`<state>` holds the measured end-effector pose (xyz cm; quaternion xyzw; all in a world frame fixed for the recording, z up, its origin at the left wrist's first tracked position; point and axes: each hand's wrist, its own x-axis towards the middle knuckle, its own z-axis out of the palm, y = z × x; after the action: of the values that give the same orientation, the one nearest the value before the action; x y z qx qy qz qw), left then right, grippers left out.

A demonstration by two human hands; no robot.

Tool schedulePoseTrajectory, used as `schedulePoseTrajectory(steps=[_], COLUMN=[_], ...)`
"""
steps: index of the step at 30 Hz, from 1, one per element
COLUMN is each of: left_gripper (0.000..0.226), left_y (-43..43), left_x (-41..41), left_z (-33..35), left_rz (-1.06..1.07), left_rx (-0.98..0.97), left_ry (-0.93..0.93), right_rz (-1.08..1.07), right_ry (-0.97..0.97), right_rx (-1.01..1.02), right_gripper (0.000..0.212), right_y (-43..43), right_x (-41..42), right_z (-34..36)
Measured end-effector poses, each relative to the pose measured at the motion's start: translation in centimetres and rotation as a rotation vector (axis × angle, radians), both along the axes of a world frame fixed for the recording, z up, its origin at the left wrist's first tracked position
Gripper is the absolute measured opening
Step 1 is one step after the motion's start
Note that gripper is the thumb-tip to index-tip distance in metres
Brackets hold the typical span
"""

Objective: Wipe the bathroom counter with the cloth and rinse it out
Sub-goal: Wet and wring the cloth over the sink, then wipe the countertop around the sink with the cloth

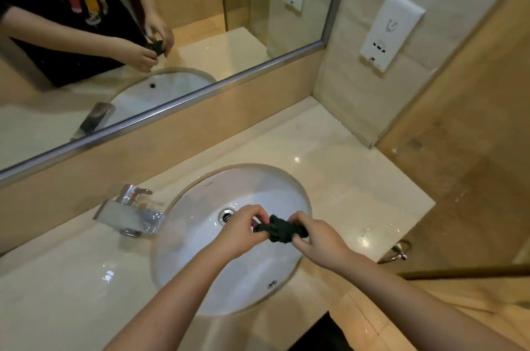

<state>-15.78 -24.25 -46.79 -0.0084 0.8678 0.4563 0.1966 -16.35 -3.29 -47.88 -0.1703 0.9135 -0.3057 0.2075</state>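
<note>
Both hands, left (243,231) and right (314,238), clenched the cloth (282,230) between them above the sink (200,195); twisting sideways risked dripping onto the counter (358,178).

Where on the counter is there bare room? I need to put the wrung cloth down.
Bare counter between basin and right wall; another patch left of the basin below the faucet. Crowded: both hands, left hand and right hand, hold the cloth over the basin.

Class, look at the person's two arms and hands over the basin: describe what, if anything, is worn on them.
Both forearms are bare from the bottom edge of the picture to the fingers. The left hand and right hand wear no gloves, and no rings, watch or bracelet show. No sleeves reach into the direct view.
</note>
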Motion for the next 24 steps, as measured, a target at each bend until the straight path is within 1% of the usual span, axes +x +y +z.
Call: schedulePoseTrajectory(steps=[4,6,8,10,14,16,19,21,24], left_gripper=[0.019,0.015,0.009,0.016,0.018,0.018,0.011,0.016,0.020], left_y=[5.9,9.1,12.0,14.3,17.6,18.4,18.4,18.1,17.7], left_x=[-3.8,-6.0,-8.1,-10.2,-13.0,-13.9,-15.3,-16.2,-17.8], left_z=[-0.7,-0.7,-0.7,-0.7,0.1,0.7,1.6,1.9,1.7], left_rz=[-0.027,-0.016,0.016,0.040,0.156,0.194,0.160,0.097,0.069], left_rx=[-0.082,-0.082,-0.061,-0.070,-0.050,-0.035,-0.061,-0.112,-0.132], left_ry=[-0.049,-0.065,-0.079,-0.053,-0.037,-0.004,0.054,0.088,0.106], right_rz=[-0.015,-0.009,-0.046,-0.074,-0.082,-0.022,0.051,0.059,0.061], right_ry=[0.009,0.030,-0.004,-0.049,-0.101,-0.097,-0.040,0.037,0.276], right_rx=[-0.017,-0.027,-0.037,-0.042,-0.137,-0.161,-0.158,-0.137,-0.028], right_gripper=[0.021,0.018,0.016,0.016,0.025,0.033,0.028,0.027,0.037], right_y=[5.6,8.9,11.8,14.1,16.6,16.7,16.8,16.8,16.3], right_x=[-5.1,-7.9,-10.0,-11.9,-14.2,-14.9,-16.5,-18.0,-20.1], right_z=[-1.3,-1.8,-2.1,-2.3,-2.1,-1.9,-1.9,-2.1,-2.4])
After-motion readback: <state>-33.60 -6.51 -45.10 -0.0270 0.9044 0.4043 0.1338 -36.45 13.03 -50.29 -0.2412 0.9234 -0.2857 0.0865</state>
